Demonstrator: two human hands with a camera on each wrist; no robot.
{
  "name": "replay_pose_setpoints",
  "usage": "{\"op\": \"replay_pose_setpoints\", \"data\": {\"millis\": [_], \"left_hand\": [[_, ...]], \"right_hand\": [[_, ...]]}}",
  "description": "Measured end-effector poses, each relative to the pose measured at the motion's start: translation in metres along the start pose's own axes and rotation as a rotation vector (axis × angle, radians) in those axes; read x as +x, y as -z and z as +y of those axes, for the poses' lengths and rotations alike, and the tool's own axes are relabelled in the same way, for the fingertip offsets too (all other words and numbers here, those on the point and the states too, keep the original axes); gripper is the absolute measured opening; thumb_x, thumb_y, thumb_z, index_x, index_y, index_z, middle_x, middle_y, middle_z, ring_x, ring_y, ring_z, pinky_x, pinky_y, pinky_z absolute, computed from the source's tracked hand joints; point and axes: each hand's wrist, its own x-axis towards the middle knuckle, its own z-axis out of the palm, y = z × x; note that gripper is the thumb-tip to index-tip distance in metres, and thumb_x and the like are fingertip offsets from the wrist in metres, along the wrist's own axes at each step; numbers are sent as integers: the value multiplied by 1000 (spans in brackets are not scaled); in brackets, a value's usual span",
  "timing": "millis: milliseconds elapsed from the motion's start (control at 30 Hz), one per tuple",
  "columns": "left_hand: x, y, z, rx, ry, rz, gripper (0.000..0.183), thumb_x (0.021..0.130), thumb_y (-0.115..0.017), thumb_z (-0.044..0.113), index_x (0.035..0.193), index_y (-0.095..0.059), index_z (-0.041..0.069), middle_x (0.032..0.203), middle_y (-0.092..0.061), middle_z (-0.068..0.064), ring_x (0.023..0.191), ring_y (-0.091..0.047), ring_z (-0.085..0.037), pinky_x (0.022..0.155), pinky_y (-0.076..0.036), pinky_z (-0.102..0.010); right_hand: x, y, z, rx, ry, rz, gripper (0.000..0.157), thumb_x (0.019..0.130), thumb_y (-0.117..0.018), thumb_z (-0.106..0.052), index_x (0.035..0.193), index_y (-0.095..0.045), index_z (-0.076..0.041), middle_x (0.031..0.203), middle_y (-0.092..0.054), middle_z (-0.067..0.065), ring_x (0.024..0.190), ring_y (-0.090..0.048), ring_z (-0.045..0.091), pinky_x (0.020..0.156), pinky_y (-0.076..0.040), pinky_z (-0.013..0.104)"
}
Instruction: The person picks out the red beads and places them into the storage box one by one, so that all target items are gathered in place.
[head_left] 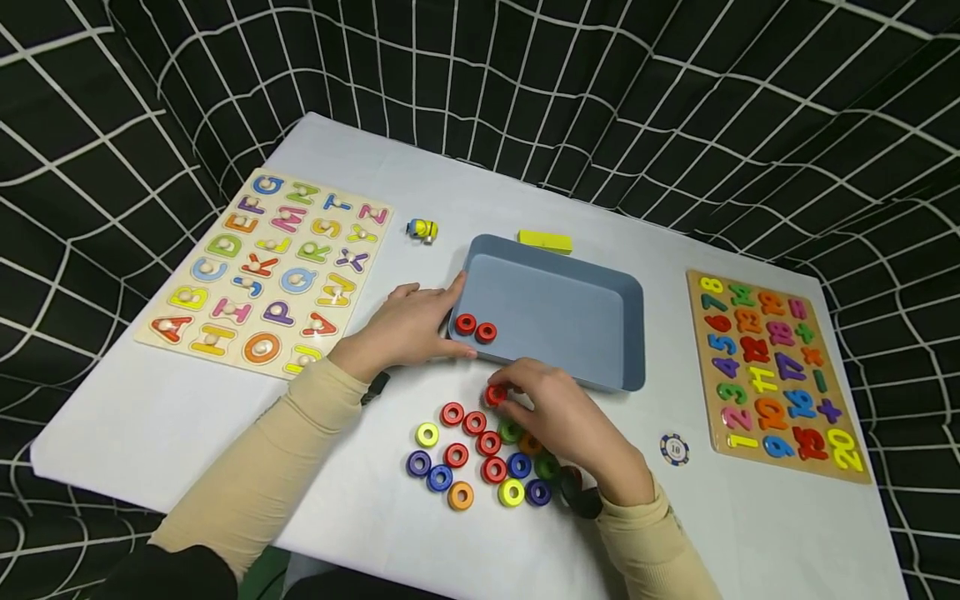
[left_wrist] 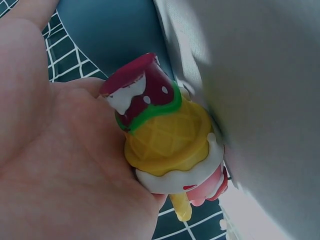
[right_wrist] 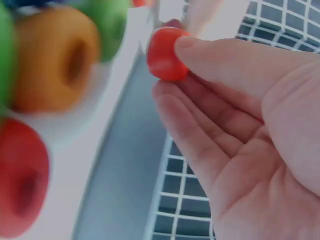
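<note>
My left hand [head_left: 408, 325] rests at the near left corner of a grey-blue tray [head_left: 633, 333], thumb along the front wall and fingers along the left side. In the left wrist view, an ice-cream-shaped toy [left_wrist: 167, 137] lies beside the palm; the head view hides it. Between thumb and fingertips, my right hand [head_left: 558, 412] pinches a red ring [head_left: 495, 395] just in front of the tray. Two red rings [head_left: 486, 332] sit inside the tray's near left corner. Several loose rings in red, yellow [head_left: 427, 434], blue [head_left: 439, 477], orange [head_left: 461, 496] and green lie below the right hand.
A wooden letter puzzle board [head_left: 288, 225] lies to the left, a number puzzle board [head_left: 750, 392] to the right. Behind the tray are a yellow block [head_left: 545, 242] and a small yellow-and-blue figure [head_left: 422, 230]. A poker chip [head_left: 674, 449] lies near the number board.
</note>
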Motion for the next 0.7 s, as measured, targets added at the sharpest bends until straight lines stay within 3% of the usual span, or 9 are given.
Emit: {"op": "replay_pose_setpoints", "data": {"millis": [333,467,700], "left_hand": [[0,0,0,-1,-3,-3,116,74,-63,73,156,-8,12,150,-44,-10,139,-42,-21,118,-17,-51],[1,-1,0,8,-3,-4,116,74,-62,74,156,-8,13,150,-44,-10,139,-42,-21,118,-18,-50],[1,0,-2,10,-6,2,116,74,-62,74,156,-8,13,149,-45,-10,139,-43,-20,118,-18,-50]], "right_hand": [[13,18,16,22,-11,180,26,85,-71,-7,111,-67,-12,106,-68,0,98,-66,18,82,-56,37],[20,19,18,8,-75,210,27,86,-70,-9,113,-66,-10,108,-68,4,99,-66,22,81,-56,39],[30,18,18,-6,-108,223,28,87,-69,-9,115,-66,-9,112,-67,6,100,-66,24,83,-56,40]]}}
